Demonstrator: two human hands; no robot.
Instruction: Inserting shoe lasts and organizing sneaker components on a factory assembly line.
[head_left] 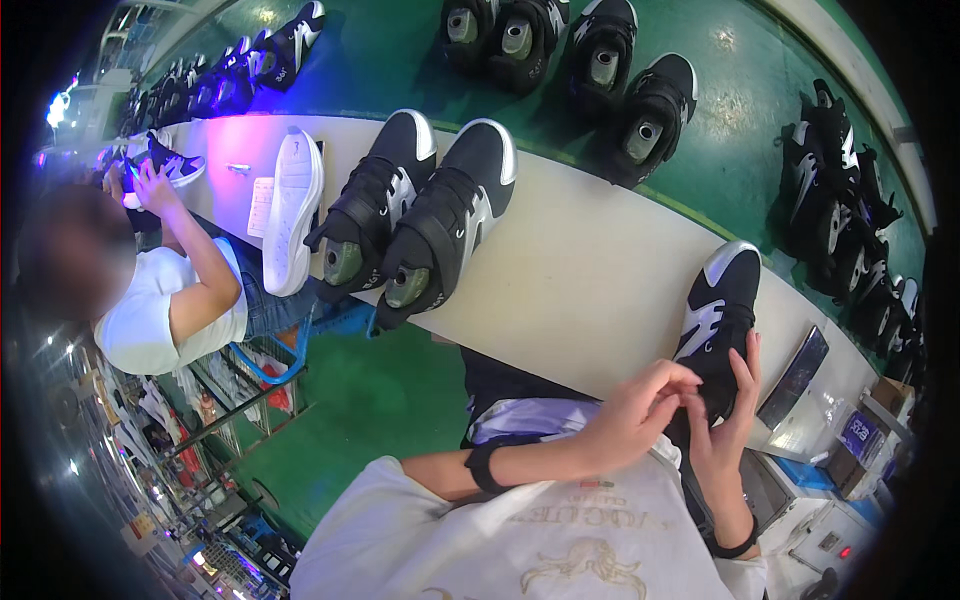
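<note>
A black and white sneaker (725,300) lies on the white bench in front of me at the right, its silver-white toe pointing away. My left hand (642,408) reaches in over the heel end, thumb and fingers pinched together. Whatever lies in that pinch is too small to make out. My right hand (722,440) is beside the sneaker's right rear side, fingers stretched along it and thumb raised toward the left fingertips. Both hands cover much of the sneaker's back part.
Two matching sneakers (450,215) with lasts inside stand left on the bench (560,280), beside a white sole (294,210). A dark phone (795,378) lies right. Several sneakers (655,120) sit on the green conveyor (400,60) beyond. A co-worker (180,290) sits left, handling a shoe.
</note>
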